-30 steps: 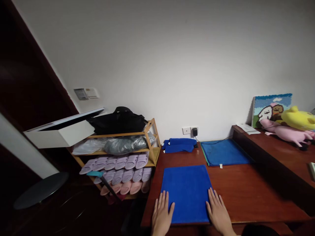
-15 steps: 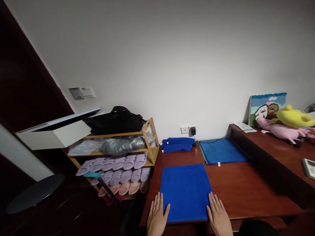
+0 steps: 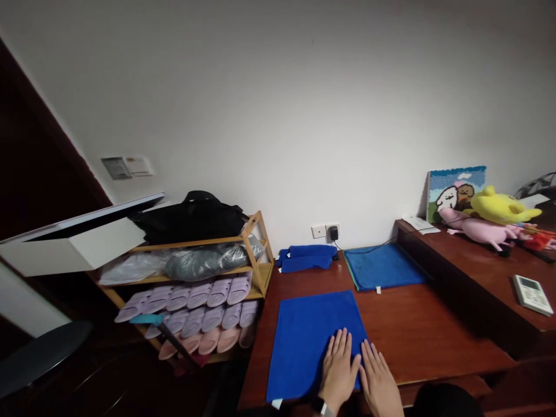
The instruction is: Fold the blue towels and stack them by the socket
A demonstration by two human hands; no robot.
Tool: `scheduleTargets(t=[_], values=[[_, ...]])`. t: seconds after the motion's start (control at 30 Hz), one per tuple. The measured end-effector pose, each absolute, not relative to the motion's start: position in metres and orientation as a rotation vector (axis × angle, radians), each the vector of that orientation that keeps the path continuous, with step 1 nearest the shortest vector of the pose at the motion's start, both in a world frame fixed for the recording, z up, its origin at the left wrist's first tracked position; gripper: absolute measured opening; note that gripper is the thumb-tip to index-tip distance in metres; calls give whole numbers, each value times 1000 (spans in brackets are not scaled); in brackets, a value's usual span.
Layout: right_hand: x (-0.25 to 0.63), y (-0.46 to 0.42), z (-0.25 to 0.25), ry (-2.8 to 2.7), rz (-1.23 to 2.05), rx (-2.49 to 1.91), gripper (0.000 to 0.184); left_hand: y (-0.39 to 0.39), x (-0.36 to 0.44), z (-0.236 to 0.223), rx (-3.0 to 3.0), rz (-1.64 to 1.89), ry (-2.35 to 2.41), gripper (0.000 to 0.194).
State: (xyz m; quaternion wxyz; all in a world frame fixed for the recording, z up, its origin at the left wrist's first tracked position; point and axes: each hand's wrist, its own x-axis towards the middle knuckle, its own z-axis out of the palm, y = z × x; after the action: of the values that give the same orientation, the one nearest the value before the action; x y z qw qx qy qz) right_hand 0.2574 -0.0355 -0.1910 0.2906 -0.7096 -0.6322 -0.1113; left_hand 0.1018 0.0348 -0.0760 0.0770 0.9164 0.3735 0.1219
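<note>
A flat, folded blue towel (image 3: 299, 347) lies on the wooden desk (image 3: 417, 330), with a small white tag at its near left corner. My left hand (image 3: 339, 364) rests palm down on its lower right part, fingers spread, with a dark watch on the wrist. My right hand (image 3: 377, 385) lies flat beside it, at the towel's right edge and partly on the cloth. Neither hand holds anything.
Behind the towel lie a flat blue mat (image 3: 382, 266) and a rolled blue cloth (image 3: 306, 258). A bamboo rack (image 3: 256, 255) of slippers stands left of the desk. Plush toys (image 3: 490, 217) and a white remote control (image 3: 532, 294) sit on a raised right shelf.
My left hand has slid from the towel's left edge rightward across the cloth, close to my right hand. The whole scene has shifted left in view as my head turned.
</note>
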Motion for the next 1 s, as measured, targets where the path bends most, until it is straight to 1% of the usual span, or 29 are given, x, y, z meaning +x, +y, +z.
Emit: scheduleTargets(t=[0.07,0.17,0.33,0.43,0.53,0.63,0.83,1.0], values=[[258,-35,-191,-1689,-330,-1884,57,37,100,-81,2747,335,1155,63],[257,-33,-190,-1665,-335,-1892,58,46,67,-92,2760,345,1270,61],[252,-36,-183,-1643,-170,-1984,61,60,-19,-100,2597,275,1739,65],[252,-38,-178,-1664,-72,-2036,62,63,-52,-102,2517,252,1883,70],[257,-33,-170,-1685,1,-2079,63,63,-60,-105,2528,291,1891,69],[270,-12,-151,-1680,74,-2129,66,62,-57,-109,2536,334,1903,69],[294,70,-99,-1741,225,-2200,66,62,-57,-114,2537,409,1906,68],[294,124,-86,-1770,261,-2253,66,67,-62,-126,2544,407,1898,65]])
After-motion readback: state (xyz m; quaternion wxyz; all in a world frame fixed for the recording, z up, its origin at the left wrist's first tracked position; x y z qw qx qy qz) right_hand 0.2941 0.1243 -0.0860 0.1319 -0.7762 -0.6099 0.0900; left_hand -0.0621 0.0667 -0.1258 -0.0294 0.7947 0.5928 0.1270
